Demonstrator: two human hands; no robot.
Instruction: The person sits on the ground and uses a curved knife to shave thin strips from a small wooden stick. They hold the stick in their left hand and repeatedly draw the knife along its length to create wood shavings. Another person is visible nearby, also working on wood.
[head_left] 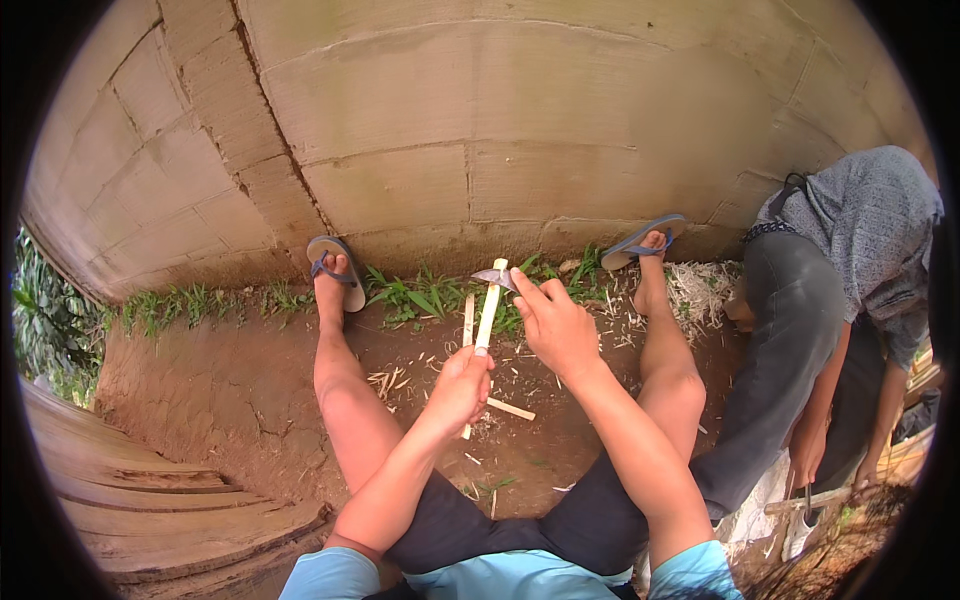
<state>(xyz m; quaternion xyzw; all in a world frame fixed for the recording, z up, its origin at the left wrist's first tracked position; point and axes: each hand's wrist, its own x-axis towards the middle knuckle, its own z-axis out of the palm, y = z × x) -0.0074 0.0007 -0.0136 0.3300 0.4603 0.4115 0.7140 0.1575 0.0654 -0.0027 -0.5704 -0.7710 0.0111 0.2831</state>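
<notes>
My left hand point(460, 388) is closed round the lower end of a pale wooden strip point(487, 322), which points up and away from me. Across the strip's far end lies the blade of a knife point(492, 276). My right hand point(558, 328) grips this knife, its index finger stretched along the back of the blade; the handle is hidden in the palm. A second pale strip point(469, 318) shows behind my left hand, and I cannot tell whether it is held or lies on the ground. Another short strip point(513, 409) rests on the soil.
Curled shavings point(388, 382) litter the brown soil between my legs. A block wall point(400, 120) rises ahead, with grass point(420, 292) at its foot. Wooden boards point(150, 490) stand at the lower left. To the right, a bent-over person point(850, 230) works with a tool near a heap of shavings point(700, 295).
</notes>
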